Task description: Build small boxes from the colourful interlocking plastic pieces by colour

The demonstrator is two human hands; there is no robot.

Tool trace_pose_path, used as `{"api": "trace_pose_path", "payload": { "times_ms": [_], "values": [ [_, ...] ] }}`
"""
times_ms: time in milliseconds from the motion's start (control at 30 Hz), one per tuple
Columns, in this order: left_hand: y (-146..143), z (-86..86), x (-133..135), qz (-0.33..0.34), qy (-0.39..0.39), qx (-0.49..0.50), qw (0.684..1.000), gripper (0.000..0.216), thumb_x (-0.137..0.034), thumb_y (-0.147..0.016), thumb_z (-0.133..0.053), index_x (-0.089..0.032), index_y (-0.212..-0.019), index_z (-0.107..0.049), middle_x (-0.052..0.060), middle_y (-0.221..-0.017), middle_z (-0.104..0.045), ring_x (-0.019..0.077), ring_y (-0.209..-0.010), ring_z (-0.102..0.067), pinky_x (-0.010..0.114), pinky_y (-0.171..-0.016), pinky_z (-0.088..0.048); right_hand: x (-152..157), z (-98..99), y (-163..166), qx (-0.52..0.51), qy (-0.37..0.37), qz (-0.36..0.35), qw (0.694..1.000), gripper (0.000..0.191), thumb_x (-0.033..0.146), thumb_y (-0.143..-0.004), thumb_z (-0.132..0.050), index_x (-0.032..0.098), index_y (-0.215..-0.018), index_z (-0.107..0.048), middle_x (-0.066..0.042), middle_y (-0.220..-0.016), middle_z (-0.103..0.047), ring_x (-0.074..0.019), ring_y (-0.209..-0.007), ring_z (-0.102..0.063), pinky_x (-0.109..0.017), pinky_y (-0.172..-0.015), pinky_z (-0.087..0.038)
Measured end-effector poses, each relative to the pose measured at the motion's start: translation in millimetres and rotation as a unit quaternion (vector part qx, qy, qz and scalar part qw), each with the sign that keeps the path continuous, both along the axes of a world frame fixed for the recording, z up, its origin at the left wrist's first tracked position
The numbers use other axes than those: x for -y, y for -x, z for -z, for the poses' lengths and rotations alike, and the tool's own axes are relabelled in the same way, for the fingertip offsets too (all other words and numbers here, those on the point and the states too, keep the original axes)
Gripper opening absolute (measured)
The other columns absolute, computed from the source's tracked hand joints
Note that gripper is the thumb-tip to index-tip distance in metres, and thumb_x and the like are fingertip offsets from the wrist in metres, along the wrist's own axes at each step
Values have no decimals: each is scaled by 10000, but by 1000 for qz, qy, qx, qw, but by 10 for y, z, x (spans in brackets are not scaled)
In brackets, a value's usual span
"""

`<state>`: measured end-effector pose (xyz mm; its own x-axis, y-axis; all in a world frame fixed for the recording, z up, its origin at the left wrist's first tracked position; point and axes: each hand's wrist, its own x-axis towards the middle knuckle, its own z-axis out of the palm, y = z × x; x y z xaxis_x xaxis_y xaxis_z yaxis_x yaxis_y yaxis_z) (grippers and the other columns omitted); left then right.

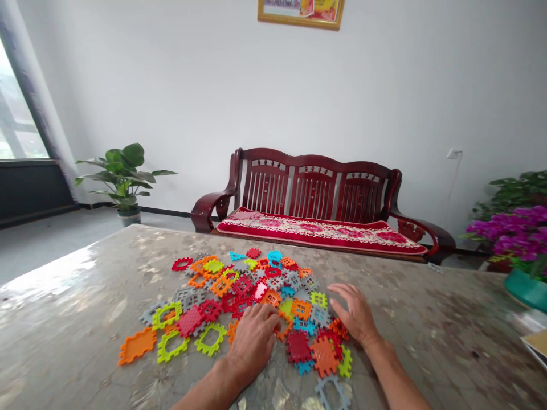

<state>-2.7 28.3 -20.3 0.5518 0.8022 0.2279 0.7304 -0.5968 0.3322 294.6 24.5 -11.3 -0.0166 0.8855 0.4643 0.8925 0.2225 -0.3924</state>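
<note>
A wide heap of flat plastic interlocking building pieces with notched edges covers the middle of the table. My left hand rests on the near side of the heap, its fingers bent loosely over the pieces and nothing visible gripped; its fingertips are partly hidden. At the heap's right edge, my right hand is open, thumb and fingers apart, beside a green window piece and a grey window piece. Between the hands lie a dark red square piece and an orange-red square piece. Left of my left hand is a lime frame piece.
The pieces lie on a grey-brown patterned table. An orange piece sits at the heap's left end, a grey frame piece near the front. Beyond stands a wooden bench; a teal flower pot is at the right.
</note>
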Motion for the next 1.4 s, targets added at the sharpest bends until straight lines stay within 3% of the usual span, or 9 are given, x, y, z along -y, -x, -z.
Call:
{"api": "trace_pose_path", "payload": {
  "times_ms": [133,300,433,567,700,1067,1267,1400],
  "values": [
    [-3,-46,0,-33,-8,-34,999,191,-137,-832,-505,-249,-879,-652,34,-984,-667,217,-973,-542,367,-848,-373,20,-110,382,-12,54,-102,993,296,343,-850,-547,251,-1095,-687,-61,-1156,-680,-243,-1097,-573,-408,-975,-412],
    [17,-159,1,-67,-13,-60,996,184,-215,-891,-477,-244,-848,-654,42,-916,-675,222,-919,-544,387,-828,-354,66,-120,615,11,95,-153,984,332,302,-791,-628,261,-1116,-683,-47,-1130,-691,-236,-1065,-582,-392,-967,-414],
    [59,-183,-37,-108,-50,-45,992,200,-193,-865,-478,-256,-953,-647,42,-1073,-647,237,-1006,-521,396,-866,-346,74,-63,660,16,91,-153,984,299,225,-763,-625,266,-1049,-702,-36,-1050,-711,-232,-1010,-605,-394,-960,-418],
    [86,-146,-107,-153,-66,-34,985,382,-166,-826,-483,-259,-1182,-587,68,-1271,-574,248,-1133,-486,401,-920,-335,45,-11,654,-1,82,-131,988,234,201,-816,-576,276,-985,-719,-25,-995,-729,-219,-966,-627,-373,-920,-442],
    [101,-134,-197,-172,-41,-49,983,432,-203,-853,-469,-241,-1279,-533,83,-1222,-607,260,-1111,-523,399,-896,-358,25,10,640,-5,79,-113,990,216,220,-852,-556,279,-975,-723,-21,-983,-730,-213,-942,-639,-354,-891,-455],
    [162,-218,-365,-180,-49,-106,977,207,-230,-917,-433,-205,-970,-632,77,-1002,-677,237,-971,-599,365,-840,-377,27,29,630,-26,85,-132,987,285,385,-942,-477,269,-1060,-708,-40,-1031,-728,-213,-989,-643,-344,-908,-451],
    [171,-272,-358,-188,-75,-72,977,236,-239,-951,-393,-207,-958,-627,67,-972,-681,213,-934,-597,346,-835,-378,10,17,628,-40,62,-116,991,323,433,-960,-442,281,-1077,-702,-35,-1052,-729,-211,-995,-642,-336,-905,-453],
    [219,-236,-404,-204,-87,-57,973,219,-210,-930,-425,-225,-992,-634,57,-1047,-669,218,-990,-578,354,-874,-376,32,1,642,-53,68,-141,986,345,443,-969,-426,270,-1078,-703,-48,-1058,-727,-208,-1002,-646,-340,-908,-465]
  ]
}}
